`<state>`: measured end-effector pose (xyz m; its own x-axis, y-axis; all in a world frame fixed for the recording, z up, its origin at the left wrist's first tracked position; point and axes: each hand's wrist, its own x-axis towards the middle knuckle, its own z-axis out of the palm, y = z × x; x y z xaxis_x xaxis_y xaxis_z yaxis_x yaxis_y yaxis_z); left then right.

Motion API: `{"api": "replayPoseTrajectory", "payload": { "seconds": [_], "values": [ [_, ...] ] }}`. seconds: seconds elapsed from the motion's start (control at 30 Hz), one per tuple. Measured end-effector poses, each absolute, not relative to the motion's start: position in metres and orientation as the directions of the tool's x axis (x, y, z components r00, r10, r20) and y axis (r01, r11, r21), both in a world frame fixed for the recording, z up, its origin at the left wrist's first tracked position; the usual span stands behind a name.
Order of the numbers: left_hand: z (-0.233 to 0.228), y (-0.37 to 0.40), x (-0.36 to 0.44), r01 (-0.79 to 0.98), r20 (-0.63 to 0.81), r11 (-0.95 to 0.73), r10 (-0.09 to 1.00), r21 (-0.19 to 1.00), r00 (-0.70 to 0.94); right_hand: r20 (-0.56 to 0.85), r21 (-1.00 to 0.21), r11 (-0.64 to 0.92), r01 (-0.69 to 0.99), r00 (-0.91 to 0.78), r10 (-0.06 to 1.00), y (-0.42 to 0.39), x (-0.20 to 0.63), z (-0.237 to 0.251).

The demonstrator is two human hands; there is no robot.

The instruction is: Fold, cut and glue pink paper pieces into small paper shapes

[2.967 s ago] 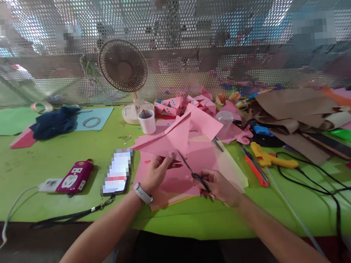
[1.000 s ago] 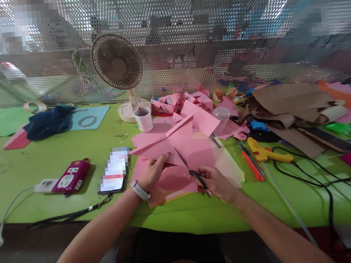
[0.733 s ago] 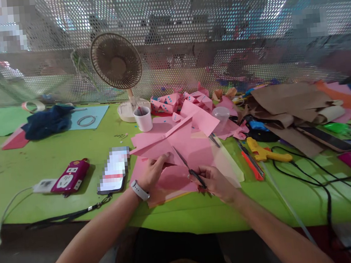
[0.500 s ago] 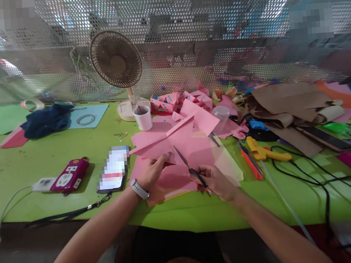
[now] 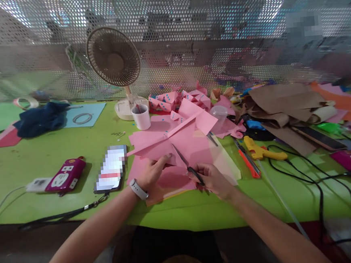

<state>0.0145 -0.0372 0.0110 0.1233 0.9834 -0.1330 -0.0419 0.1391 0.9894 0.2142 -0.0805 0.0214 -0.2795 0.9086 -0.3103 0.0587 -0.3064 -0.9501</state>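
Observation:
My left hand (image 5: pixel 154 171), with a white watch on the wrist, pinches the near edge of a folded pink paper sheet (image 5: pixel 176 141) lying over a stack of pink sheets on the green table (image 5: pixel 44 158). My right hand (image 5: pixel 214 179) grips black-handled scissors (image 5: pixel 187 166). The blades point up and left into the pink paper, close to my left fingertips.
A phone (image 5: pixel 110 173) and a pink power strip (image 5: pixel 65 180) lie to the left. A white cup (image 5: pixel 140 116) and a small fan (image 5: pixel 114 63) stand behind. A yellow glue gun (image 5: pixel 263 151), an orange cutter (image 5: pixel 247 162), black cables and brown paper (image 5: pixel 282 102) crowd the right.
The scissors have crept a little further up into the pink paper. Both hands stay almost where they were; the view has shifted slightly.

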Motion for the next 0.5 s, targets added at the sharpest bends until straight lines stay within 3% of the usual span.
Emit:
{"api": "replayPoseTrajectory", "payload": {
  "seconds": [0.5],
  "values": [
    [0.0103,-0.0414,0.0136,0.06,-0.117,0.106,0.968,0.993,0.22,-0.295,-0.953,-0.302,0.026,-0.3,0.907,-0.081,0.2157,0.0191]
  ]
}}
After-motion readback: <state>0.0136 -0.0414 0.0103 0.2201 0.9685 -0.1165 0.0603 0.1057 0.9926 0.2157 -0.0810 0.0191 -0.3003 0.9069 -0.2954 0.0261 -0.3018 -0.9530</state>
